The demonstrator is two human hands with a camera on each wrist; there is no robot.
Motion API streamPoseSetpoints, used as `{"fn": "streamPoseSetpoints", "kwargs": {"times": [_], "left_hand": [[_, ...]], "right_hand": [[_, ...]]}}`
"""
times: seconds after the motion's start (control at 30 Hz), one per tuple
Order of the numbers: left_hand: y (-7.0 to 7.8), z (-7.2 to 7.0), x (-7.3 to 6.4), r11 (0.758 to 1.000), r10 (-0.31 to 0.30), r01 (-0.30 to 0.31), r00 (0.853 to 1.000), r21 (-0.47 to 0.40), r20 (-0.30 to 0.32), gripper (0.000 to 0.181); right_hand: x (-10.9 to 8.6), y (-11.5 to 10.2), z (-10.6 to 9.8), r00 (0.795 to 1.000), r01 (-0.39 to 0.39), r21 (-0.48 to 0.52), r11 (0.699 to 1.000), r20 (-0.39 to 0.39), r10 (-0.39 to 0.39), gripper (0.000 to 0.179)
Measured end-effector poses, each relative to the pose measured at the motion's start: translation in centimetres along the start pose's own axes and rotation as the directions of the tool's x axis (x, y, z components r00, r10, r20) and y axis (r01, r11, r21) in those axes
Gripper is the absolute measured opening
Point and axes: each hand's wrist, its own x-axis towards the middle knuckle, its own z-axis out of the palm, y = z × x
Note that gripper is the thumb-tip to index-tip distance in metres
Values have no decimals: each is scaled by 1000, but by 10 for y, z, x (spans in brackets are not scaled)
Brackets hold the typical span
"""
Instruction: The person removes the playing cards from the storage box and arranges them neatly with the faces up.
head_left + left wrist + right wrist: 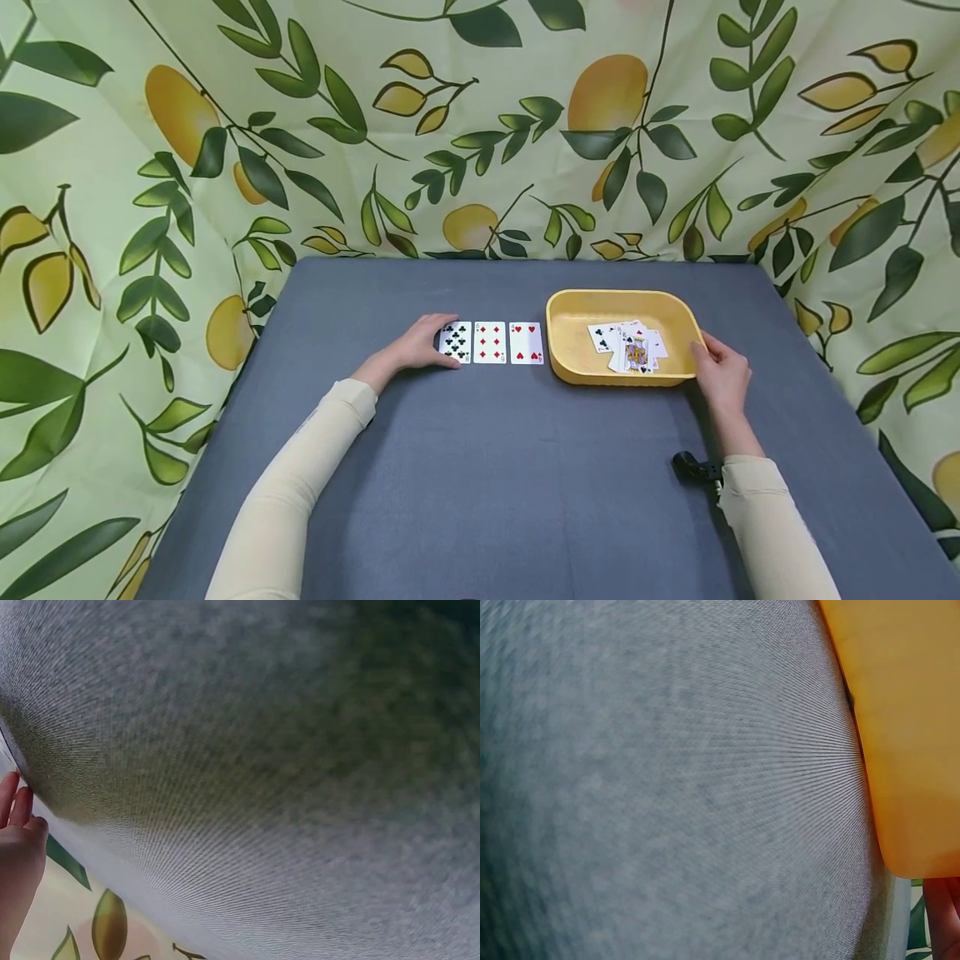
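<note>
Three face-up playing cards lie side by side on the table: a clubs card [456, 342], a six of diamonds [490, 342] and a four of hearts [527, 343]. My left hand [422, 342] holds the clubs card by its far and near edges, fingers at the far one, thumb at the near one. In the left wrist view only part of this hand [21, 851] shows, at the left edge. My right hand [724, 372] grips the right end of a yellow plastic tray [570, 361], thumb at the rim. Inside it lies a loose pile of cards [628, 343], a king on top.
The grey-blue cloth-covered table [480, 467] stretches toward me in front of the cards and tray. Leaf-and-fruit patterned fabric [465, 125] rises behind and at both sides. A black wrist camera [696, 468] sits at my right cuff.
</note>
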Motion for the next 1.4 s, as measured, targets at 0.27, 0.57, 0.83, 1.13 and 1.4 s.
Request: {"fn": "streamPoseSetpoints", "kwargs": {"times": [0.27,0.57,0.83,1.13,1.4], "left_hand": [[-1,-1,-3,1000,-2,2,999,-18,-39,91],[5,3,-4,977,-81,46,984,-209,-162,85],[22,2,2,839,-147,-3,961,-544,-232,75],[48,4,15,713,-91,-158,945,-683,-314,68],[70,10,31,719,-64,-167,951,-675,-304,65]], "right_hand": [[1,0,1,1000,3,18,1000,3,-3,47],[3,1,0,1000,5,2,1000,1,-5,47],[1,2,2,1000,8,12,1000,5,-8,48],[1,3,0,1000,6,19,1000,-8,-6,47],[-1,1,-1,1000,11,28,1000,3,-11,47]]}}
